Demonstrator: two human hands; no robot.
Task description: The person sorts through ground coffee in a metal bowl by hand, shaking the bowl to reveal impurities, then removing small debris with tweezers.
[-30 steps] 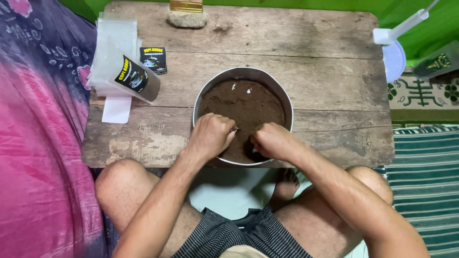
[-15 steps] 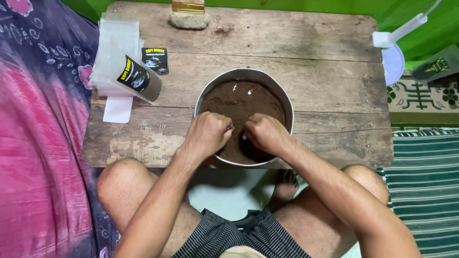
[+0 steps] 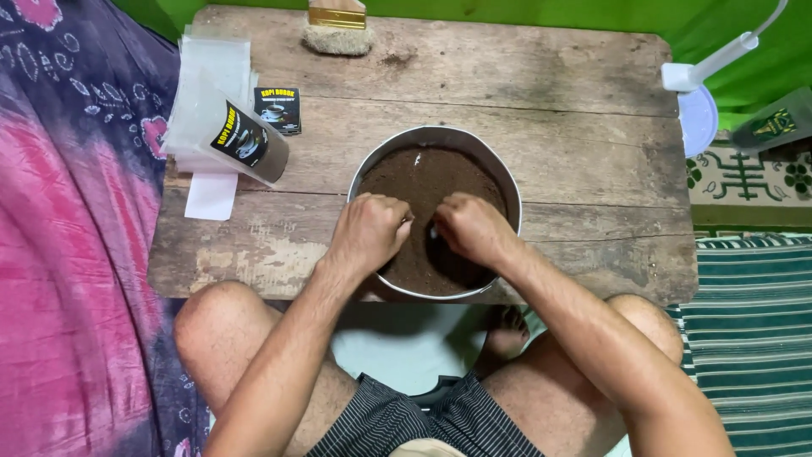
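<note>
- Both hands have drawn closer together over the metal bowl (image 3: 436, 211) since the earlier frames, and now sit side by side at its middle.
- Left hand (image 3: 370, 234) is curled into a loose fist above the bowl's near left rim; whether it grips anything cannot be told.
- Right hand (image 3: 472, 228) is also curled, its fingers bent down into the brown powder (image 3: 423, 182) that fills the bowl, something small and pale showing at its fingertips.
- Left of the bowl on the wooden table (image 3: 550, 101) lies a stack of clear pouches (image 3: 222, 118) with dark labels.
- Beyond the bowl, at the table's far edge, rests a brush (image 3: 338, 30).
</note>
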